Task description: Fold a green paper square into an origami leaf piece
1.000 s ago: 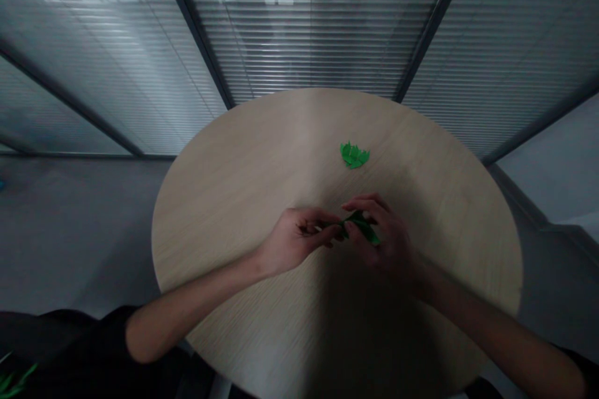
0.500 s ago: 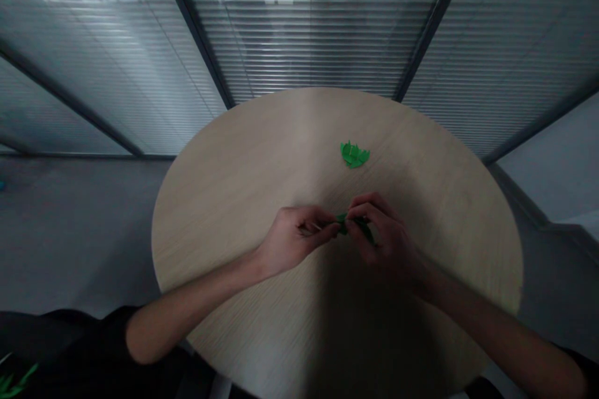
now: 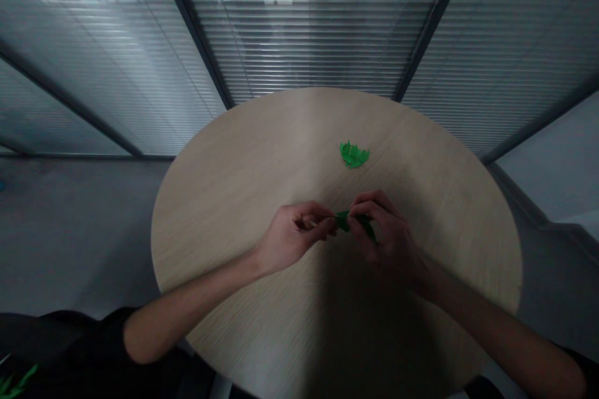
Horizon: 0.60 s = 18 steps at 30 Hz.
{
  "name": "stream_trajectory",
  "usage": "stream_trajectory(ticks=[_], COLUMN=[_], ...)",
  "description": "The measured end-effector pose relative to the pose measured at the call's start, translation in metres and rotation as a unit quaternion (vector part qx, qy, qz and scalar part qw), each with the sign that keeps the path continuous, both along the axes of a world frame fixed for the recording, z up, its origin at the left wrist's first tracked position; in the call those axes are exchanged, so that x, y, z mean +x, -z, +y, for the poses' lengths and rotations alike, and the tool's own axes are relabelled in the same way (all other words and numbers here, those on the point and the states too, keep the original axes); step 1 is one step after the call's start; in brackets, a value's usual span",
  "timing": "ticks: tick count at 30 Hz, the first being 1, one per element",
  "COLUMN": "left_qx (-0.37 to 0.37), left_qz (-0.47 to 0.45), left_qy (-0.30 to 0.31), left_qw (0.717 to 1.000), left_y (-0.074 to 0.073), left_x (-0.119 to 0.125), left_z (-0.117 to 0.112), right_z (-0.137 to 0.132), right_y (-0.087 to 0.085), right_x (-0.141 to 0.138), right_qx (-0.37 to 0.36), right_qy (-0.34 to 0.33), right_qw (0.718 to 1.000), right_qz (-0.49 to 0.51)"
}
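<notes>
The left hand [image 3: 294, 237] and the right hand [image 3: 386, 237] are held close together above a round table [image 3: 224, 199] with a pale wood surface and fine straight grain. The left fingers [image 3: 322, 222] are curled and nearly closed, and they pinch one end of a green piece [image 3: 353, 221]. The right fingers [image 3: 372, 206] are bent over its other end, so both hands have hold of it. This green piece seems to be thin folded paper, long and narrow, with a darker part that goes down beside the right fingers, but the fingers hide much of its shape. Ahead of the fingers, and apart from them, a second green shape [image 3: 354, 154] lies flat on the table. It is small and shaped like a fan, with a jagged, pointed edge like a leaf. Near the left elbow there is a black sleeve [image 3: 70, 340], and beyond the table stand window blinds [image 3: 304, 31] with thin horizontal slats.
</notes>
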<state>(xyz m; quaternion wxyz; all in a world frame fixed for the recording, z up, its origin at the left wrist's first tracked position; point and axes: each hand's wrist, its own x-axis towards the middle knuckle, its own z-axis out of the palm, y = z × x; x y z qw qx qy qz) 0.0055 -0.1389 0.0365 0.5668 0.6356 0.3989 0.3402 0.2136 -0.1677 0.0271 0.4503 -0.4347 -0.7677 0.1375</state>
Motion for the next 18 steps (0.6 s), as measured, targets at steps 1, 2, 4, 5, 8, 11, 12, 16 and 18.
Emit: stream_trajectory(ticks=[1, 2, 4, 5, 8, 11, 12, 16, 18], left_qx=[-0.002, -0.004, -0.005, -0.002, 0.023, 0.05, 0.057, 0.082, 0.085], left_qz=[-0.004, -0.006, -0.002, 0.003, 0.021, 0.035, 0.041, 0.063, 0.068], left_qy=[0.001, 0.002, 0.004, 0.004, 0.002, 0.008, 0.01, 0.015, 0.011], left_qw=[1.0, 1.0, 1.0, 1.0, 1.0, 0.998, 0.997, 0.995, 0.994], left_y=[0.0, -0.0002, -0.0012, -0.0019, -0.0043, -0.0054, -0.0054, -0.0052, -0.0054], left_x=[0.0001, 0.0002, 0.0002, 0.0001, -0.0004, -0.0011, -0.0015, -0.0027, -0.003], left_z=[0.0002, 0.0004, 0.0008, 0.001, 0.0013, 0.0012, 0.0012, 0.001, 0.0009], right_z=[0.0, -0.0001, -0.0002, -0.0003, 0.0001, 0.0011, 0.0015, 0.0025, 0.0026], right_y=[0.0001, 0.0004, 0.0014, 0.002, 0.0033, 0.0036, 0.0035, 0.0033, 0.0033], right_x=[0.0, 0.0, -0.0003, -0.0004, -0.0006, 0.0, 0.0004, 0.0014, 0.0014], right_qx=[-0.001, -0.002, -0.003, -0.003, -0.002, -0.001, -0.003, -0.016, -0.02], right_qy=[0.0, 0.002, 0.006, 0.009, 0.01, 0.015, 0.016, 0.014, 0.018], right_qw=[1.0, 1.0, 1.0, 1.0, 1.0, 1.0, 1.0, 1.0, 1.0], right_qz=[0.001, 0.002, 0.005, 0.007, 0.01, 0.01, 0.008, 0.01, 0.014])
